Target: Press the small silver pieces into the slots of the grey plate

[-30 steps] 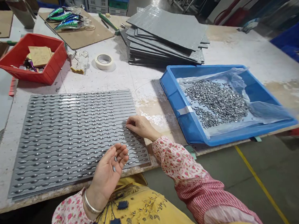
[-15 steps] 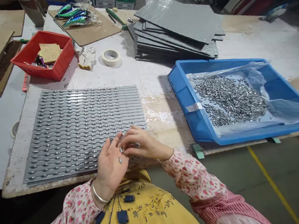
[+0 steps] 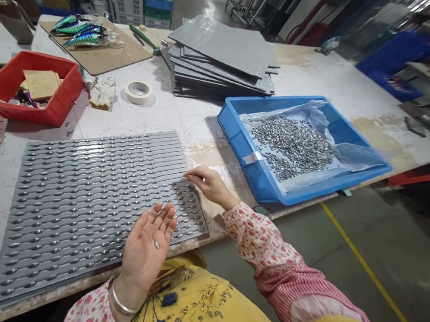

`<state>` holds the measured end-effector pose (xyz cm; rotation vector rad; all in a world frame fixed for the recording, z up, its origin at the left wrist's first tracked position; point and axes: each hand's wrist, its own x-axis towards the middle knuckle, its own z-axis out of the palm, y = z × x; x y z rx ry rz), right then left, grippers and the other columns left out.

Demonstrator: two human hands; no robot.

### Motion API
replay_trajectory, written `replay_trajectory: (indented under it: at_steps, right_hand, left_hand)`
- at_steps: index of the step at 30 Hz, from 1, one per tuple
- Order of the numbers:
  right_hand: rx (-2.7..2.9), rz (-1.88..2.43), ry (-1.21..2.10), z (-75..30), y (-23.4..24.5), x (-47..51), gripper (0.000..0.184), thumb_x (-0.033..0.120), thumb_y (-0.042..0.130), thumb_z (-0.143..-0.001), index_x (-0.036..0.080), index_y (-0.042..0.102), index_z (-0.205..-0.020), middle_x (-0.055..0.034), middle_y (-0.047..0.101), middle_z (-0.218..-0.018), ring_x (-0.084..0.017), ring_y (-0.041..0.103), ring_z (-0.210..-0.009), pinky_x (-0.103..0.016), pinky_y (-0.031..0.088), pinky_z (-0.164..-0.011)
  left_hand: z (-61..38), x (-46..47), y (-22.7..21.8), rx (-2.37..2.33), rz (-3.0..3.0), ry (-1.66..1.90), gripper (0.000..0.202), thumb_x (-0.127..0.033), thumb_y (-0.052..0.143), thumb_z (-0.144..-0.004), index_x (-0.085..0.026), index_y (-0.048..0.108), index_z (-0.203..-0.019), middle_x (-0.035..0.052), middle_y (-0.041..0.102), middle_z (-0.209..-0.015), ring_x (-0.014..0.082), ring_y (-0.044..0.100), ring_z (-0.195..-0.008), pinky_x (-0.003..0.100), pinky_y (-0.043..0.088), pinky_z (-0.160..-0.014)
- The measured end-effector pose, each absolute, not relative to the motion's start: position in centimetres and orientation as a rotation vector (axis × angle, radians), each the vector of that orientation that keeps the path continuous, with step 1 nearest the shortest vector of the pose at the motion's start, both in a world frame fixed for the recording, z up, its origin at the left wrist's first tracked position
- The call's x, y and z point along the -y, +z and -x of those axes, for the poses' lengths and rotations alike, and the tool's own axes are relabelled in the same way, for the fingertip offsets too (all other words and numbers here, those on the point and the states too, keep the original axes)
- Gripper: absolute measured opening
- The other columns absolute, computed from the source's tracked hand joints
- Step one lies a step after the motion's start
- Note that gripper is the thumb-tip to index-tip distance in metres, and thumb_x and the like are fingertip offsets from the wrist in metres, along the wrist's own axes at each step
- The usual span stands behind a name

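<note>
My left hand [image 3: 147,244] is palm up, fingers apart and slightly curled, with one small spindle-shaped metal piece [image 3: 156,244] lying loose on the palm. It is held over the near edge of a grey grooved board [image 3: 168,159]. Rows of the same shiny pieces sit along the board's grooves; the upper right grooves are bare. My right hand [image 3: 207,183] is closed in a pinch at the board's right edge, thumb and forefinger together. What shows at its fingertips is tiny, apparently another metal piece.
A blue tray [image 3: 245,171] lined with plastic film holds a heap of metal pieces [image 3: 295,143] on the right. Behind lie stacked grey boards [image 3: 221,45], a tape roll [image 3: 138,92], a red bin [image 3: 58,101] and fish-shaped lures [image 3: 84,35] on cardboard. The table's front edge runs close to me.
My right hand has left the left palm and moved up and right to the board's edge. Two pieces showed at the left palm before; one lies there now. The view has swung right.
</note>
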<state>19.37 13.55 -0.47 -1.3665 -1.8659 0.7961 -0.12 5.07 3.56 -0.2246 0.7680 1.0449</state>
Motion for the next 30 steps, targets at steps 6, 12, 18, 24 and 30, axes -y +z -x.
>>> replay_trajectory:
  at_steps: [6, 12, 18, 24, 30]
  right_hand:
    - [1.882, 1.528, 0.776, -20.1, -2.8, -15.0, 0.006, 0.02, 0.06, -0.077, 0.017, 0.065, -0.075, -0.0013, 0.066, -0.071, -0.013, 0.057, -0.065, -0.025, 0.042, -0.062]
    - [2.031, 1.536, 0.613, -20.1, -2.9, -15.1, 0.006, 0.017, 0.062, -0.076, 0.017, 0.063, -0.07, -0.0018, 0.064, -0.071, -0.015, 0.054, -0.071, -0.028, 0.04, -0.071]
    - [1.963, 1.529, 0.775, -20.9, -3.7, -15.6, 0.007, 0.019, 0.059, -0.077, 0.016, 0.063, -0.073, -0.0014, 0.063, -0.071, -0.014, 0.054, -0.068, -0.025, 0.04, -0.066]
    - [1.952, 1.532, 1.038, -21.2, -3.0, -16.4, 0.008, 0.02, 0.058, -0.075, 0.014, 0.062, -0.07, -0.0001, 0.062, -0.066, -0.011, 0.053, -0.063, -0.022, 0.039, -0.06]
    - [1.87, 1.626, 1.065, -21.3, -3.1, -16.8, 0.011, 0.024, 0.064, -0.07, 0.014, 0.059, -0.071, 0.0027, 0.058, -0.062, -0.01, 0.05, -0.057, -0.021, 0.037, -0.054]
  left_hand:
    - [0.2, -5.2, 3.3, -0.798, 0.229, 1.023, 0.017, -0.019, 0.046, -0.085, -0.012, 0.059, -0.092, 0.0115, 0.061, -0.097, 0.0178, 0.06, -0.089, 0.029, 0.051, -0.076]
    - [0.2, -5.3, 3.2, -0.817, 0.229, 1.022, 0.016, -0.018, 0.046, -0.084, -0.012, 0.06, -0.091, 0.0097, 0.061, -0.091, 0.016, 0.059, -0.081, 0.027, 0.051, -0.069]
    - [0.2, -5.4, 3.1, -0.824, 0.237, 1.007, 0.016, -0.016, 0.046, -0.084, -0.012, 0.06, -0.089, 0.0084, 0.06, -0.085, 0.0142, 0.058, -0.074, 0.026, 0.05, -0.065]
    - [0.3, -5.4, 2.9, -0.83, 0.255, 0.993, 0.015, -0.015, 0.047, -0.083, -0.013, 0.061, -0.089, 0.008, 0.06, -0.083, 0.0131, 0.058, -0.071, 0.025, 0.05, -0.064]
    - [0.2, -5.4, 2.8, -0.827, 0.259, 0.991, 0.015, -0.014, 0.046, -0.084, -0.012, 0.06, -0.089, 0.0077, 0.059, -0.082, 0.0127, 0.056, -0.069, 0.024, 0.05, -0.061]
